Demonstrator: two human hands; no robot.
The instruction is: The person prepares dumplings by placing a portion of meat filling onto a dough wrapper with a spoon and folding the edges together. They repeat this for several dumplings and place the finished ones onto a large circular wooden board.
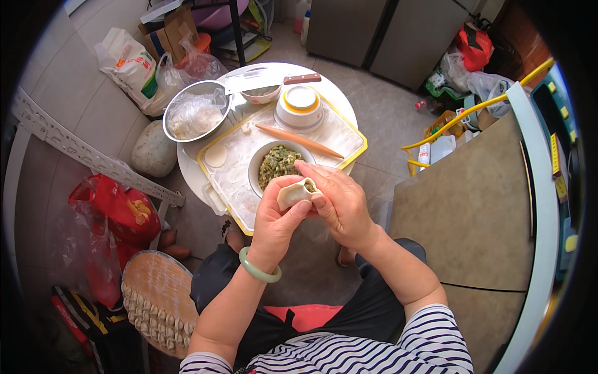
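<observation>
A partly folded dumpling (294, 195) is held between my two hands, with green filling showing at its gap on the right. My left hand (275, 210) supports its left side, thumb along the lower edge. The fingers of my right hand (343, 201) pinch the wrapper's right end. Just beyond my hands, a white bowl (252, 174) of chopped green filling (279, 161) sits on a floured board with a yellow rim (224, 182). A tapered wooden rolling pin (299, 140) lies behind the bowl. One round dough wrapper (216, 156) rests at the board's left.
A cleaver (252, 82) lies across a small bowl (261, 96) at the back of the round white table (189, 161). Beside it are an upturned bowl (299, 112) and a metal basin (173, 133) of plastic-covered dough. Low at left, a round wooden board (159, 276) carries several rows of dumplings (159, 327).
</observation>
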